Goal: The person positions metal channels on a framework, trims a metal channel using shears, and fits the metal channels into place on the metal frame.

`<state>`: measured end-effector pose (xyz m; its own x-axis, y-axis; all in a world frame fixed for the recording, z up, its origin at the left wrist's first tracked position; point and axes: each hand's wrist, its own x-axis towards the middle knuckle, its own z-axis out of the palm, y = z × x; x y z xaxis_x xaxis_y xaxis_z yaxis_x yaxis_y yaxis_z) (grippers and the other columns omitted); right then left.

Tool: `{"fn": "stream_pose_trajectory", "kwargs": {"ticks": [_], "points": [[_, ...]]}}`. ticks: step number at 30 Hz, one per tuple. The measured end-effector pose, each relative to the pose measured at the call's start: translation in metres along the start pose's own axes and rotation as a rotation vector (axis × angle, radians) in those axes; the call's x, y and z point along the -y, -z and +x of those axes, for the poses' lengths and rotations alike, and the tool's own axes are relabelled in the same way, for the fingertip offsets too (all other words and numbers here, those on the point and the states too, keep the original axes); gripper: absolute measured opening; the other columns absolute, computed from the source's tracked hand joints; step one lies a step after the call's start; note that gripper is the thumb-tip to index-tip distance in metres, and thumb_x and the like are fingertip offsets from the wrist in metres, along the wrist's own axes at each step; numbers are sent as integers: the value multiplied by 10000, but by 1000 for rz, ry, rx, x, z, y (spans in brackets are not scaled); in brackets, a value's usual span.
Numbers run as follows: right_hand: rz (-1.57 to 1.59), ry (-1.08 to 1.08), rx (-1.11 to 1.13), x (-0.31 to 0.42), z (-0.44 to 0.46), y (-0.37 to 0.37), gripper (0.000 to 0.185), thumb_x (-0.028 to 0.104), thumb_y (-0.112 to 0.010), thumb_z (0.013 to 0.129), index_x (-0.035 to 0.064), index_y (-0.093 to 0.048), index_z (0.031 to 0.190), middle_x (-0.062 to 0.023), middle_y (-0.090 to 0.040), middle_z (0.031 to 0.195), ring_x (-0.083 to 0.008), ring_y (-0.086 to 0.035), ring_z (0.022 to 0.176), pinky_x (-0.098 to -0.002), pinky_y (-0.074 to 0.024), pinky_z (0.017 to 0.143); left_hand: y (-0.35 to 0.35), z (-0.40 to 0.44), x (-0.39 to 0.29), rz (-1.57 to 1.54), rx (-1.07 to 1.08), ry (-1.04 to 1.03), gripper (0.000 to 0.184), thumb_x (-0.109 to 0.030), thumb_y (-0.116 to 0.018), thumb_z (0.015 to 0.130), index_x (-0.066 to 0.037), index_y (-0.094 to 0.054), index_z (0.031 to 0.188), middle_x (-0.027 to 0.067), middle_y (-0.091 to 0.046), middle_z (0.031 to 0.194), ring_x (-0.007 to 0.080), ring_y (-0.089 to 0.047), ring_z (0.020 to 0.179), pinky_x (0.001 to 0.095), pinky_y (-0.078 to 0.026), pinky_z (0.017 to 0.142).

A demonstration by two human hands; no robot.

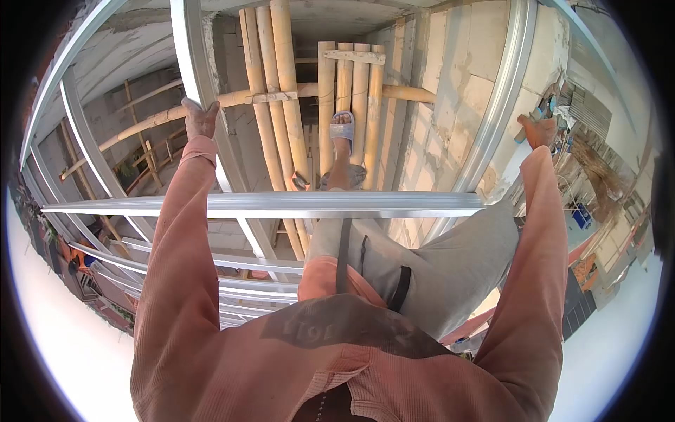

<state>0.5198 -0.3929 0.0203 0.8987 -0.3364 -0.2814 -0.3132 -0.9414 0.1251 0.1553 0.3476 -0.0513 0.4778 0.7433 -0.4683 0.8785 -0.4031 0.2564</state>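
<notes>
My left hand is closed over a silver metal roof beam, thumb on one side and fingers on the other. On the far right, beside the block wall, my right hand is closed around a small blue object. Its kind is hard to make out, since the fingers cover most of it. Between my arms a horizontal metal channel crosses in front of my body. Another metal beam slopes upward between that channel and my right hand.
Bamboo poles form a narrow scaffold below, where my sandalled foot stands on a bamboo platform. A block wall rises at the right. More metal framing spans the left. There is a deep drop between the members.
</notes>
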Motion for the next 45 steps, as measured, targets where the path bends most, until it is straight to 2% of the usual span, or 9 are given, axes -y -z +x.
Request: {"fn": "stream_pose_trajectory", "kwargs": {"ticks": [14,19,27,31,34,35,38,39,45], "points": [[-100,-69,6,4,6,3,1253,501,-827,595,-66,-172,1500,-320,-318,1494,-478,-349,1397,-506,-322,1161,-13,-7,-2,-25,-165,-118,660,-268,-770,876,18,-383,1328,269,-530,1355,484,-550,1225,545,-480,1004],[-144,24,-83,-13,24,-11,1204,498,-817,588,-137,-250,1440,-319,-411,1406,-436,-426,1342,-472,-376,1134,-11,-12,-21,10,-50,146,838,-293,-761,892,-7,-277,1514,255,-460,1473,441,-513,1313,532,-465,1062],[-40,184,-243,-35,25,-31,1115,510,-821,612,-113,-306,1380,-291,-454,1286,-457,-485,1224,-501,-421,1058,2,-24,-49,0,-64,337,692,-286,-781,871,-130,-345,1386,218,-501,1381,444,-525,1290,565,-454,1021],[9,181,-79,-33,15,-11,1145,509,-823,656,-163,-277,1405,-304,-455,1325,-471,-443,1276,-509,-372,1103,-4,-21,-41,-6,-87,333,746,-280,-798,857,-124,-327,1415,222,-507,1371,440,-536,1265,528,-472,1010],[-88,191,-152,-41,16,-22,1179,482,-835,687,-172,-237,1464,-353,-388,1441,-469,-391,1365,-504,-333,1149,-3,-21,-43,-53,-103,328,734,-254,-779,878,-170,-308,1434,196,-531,1377,405,-560,1270,617,-424,1017],[-87,152,-115,-44,16,-21,1198,509,-823,697,-180,-217,1468,-363,-361,1455,-478,-361,1382,-511,-310,1162,-8,-18,-34,-11,-107,303,804,-312,-818,835,-116,-317,1433,234,-521,1363,435,-553,1244,537,-470,1004],[-76,54,4,-43,13,-21,1260,590,-788,729,-201,-157,1480,-393,-281,1498,-508,-270,1431,-533,-240,1198,-8,-17,-33,0,-104,333,817,-331,-818,833,-119,-314,1440,239,-537,1349,441,-562,1237,538,-466,1003],[-75,43,27,-47,14,-23,1282,609,-777,736,-205,-130,1486,-403,-253,1509,-519,-250,1437,-540,-221,1204,-4,-18,-40,-21,-78,395,760,-301,-779,879,-194,-294,1453,151,-554,1421,395,-552,1296,649,-378,1040],[-246,0,4,-78,27,-46,1367,680,-731,765,-222,-11,1496,-438,-162,1545,-552,-179,1460,-554,-152,1224,3,-14,-41,-38,-6,437,740,-353,-764,892,-212,-292,1444,135,-572,1406,368,-548,1307,637,-346,1056]]}}
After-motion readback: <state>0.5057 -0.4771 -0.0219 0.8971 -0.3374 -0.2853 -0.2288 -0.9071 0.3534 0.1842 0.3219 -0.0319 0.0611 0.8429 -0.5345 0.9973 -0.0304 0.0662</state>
